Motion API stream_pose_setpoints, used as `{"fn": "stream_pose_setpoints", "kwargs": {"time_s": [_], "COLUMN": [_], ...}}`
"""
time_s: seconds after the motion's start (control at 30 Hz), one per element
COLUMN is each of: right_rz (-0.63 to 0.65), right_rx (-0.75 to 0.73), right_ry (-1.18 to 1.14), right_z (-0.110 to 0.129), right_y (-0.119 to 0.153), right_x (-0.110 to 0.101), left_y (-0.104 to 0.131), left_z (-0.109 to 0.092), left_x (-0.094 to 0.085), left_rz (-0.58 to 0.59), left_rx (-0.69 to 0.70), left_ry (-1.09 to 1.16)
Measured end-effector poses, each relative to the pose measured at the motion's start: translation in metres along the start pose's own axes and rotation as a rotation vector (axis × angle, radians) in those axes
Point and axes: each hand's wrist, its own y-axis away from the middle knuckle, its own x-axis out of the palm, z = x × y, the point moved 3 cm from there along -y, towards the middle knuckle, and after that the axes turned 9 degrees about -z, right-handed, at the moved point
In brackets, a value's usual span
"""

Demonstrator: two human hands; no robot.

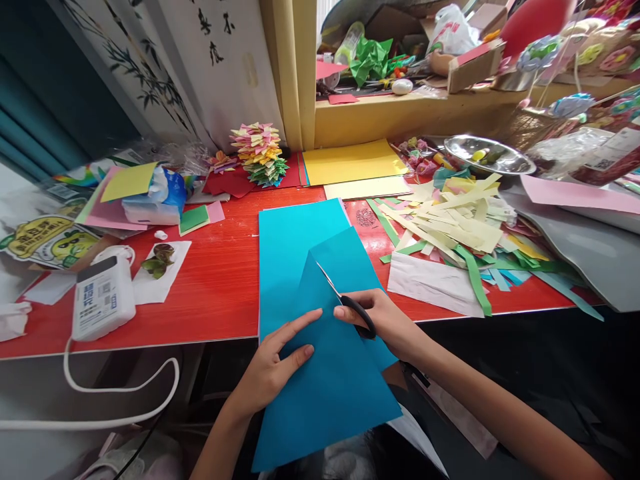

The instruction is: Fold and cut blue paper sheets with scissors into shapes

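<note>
A sheet of blue paper (330, 400) lies at a slant, its lower end hanging past the front edge of the table. Beneath it more blue paper (287, 227) is stacked on the red table. My left hand (273, 367) rests on the upper sheet at its left side, with forefinger and thumb stretched out and apart; its other fingers are mostly hidden. In my right hand (383, 317) is a pair of scissors (360, 313) with black handles, its blades pointing up and left over the blue paper. The fingers hide part of the handles.
Cut paper strips (445, 220) are heaped at the right, beside a metal bowl (490, 155) and a grey sheet (575, 247). Yellow paper (355, 162) and a folded-paper tower (260, 153) stand at the back. On the left are a white power strip (105, 293) and a tissue pack (155, 197).
</note>
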Motion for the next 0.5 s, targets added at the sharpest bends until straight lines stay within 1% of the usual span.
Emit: {"fn": "stream_pose_setpoints", "kwargs": {"time_s": [0.17, 0.33, 0.5], "right_rz": [-0.012, -0.007, -0.016], "right_rx": [0.000, -0.048, -0.042], "right_ry": [-0.018, -0.027, -0.033], "right_z": [0.0011, 0.0024, 0.0022], "right_y": [-0.0005, -0.0015, -0.0038], "right_x": [0.0010, 0.0022, 0.0031], "left_y": [0.0016, 0.0021, 0.0026], "left_z": [0.0014, 0.0001, 0.0010], "left_x": [0.0002, 0.0008, 0.0026], "left_rz": [-0.002, -0.033, -0.009], "left_rx": [-0.013, -0.065, -0.090], "left_ry": [0.006, 0.046, 0.069]}}
